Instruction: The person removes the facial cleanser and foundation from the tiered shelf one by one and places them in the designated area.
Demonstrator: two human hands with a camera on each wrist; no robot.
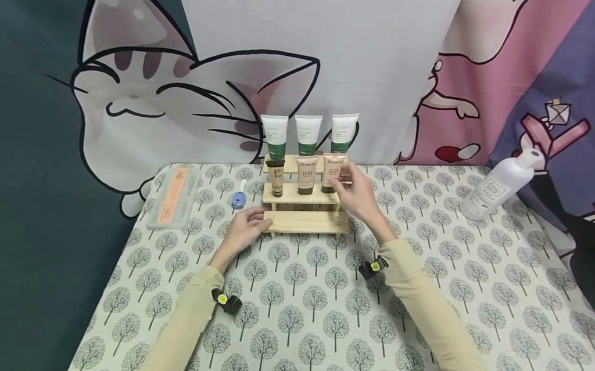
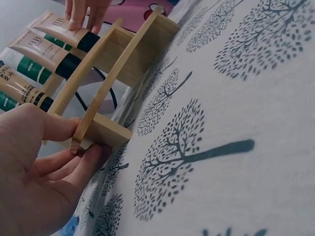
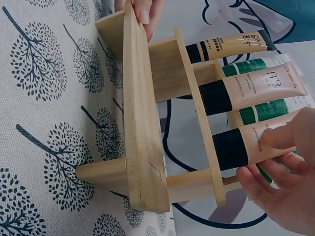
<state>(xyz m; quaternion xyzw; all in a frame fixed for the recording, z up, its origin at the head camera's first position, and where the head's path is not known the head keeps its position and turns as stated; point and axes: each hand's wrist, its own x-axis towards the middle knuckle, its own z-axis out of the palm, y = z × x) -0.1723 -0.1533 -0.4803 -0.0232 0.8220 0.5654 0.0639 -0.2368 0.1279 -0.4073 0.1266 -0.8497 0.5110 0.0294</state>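
A small stepped wooden rack stands on the table, its lowest step bare. My left hand pinches the left end of that step, thumb on top and fingers beneath, as the left wrist view shows. At the right end of the middle step, my right hand holds a pink BB cream tube between thumb and fingers, its dark cap down on the step. Beside it stand a second BB cream tube and a gold tube. Three white-and-green tubes stand on the top step.
To the left lie a clear plastic case with an orange label and a small blue-and-white object. A white pump bottle stands at the right back. A printed cat curtain hangs behind the tree-patterned tablecloth.
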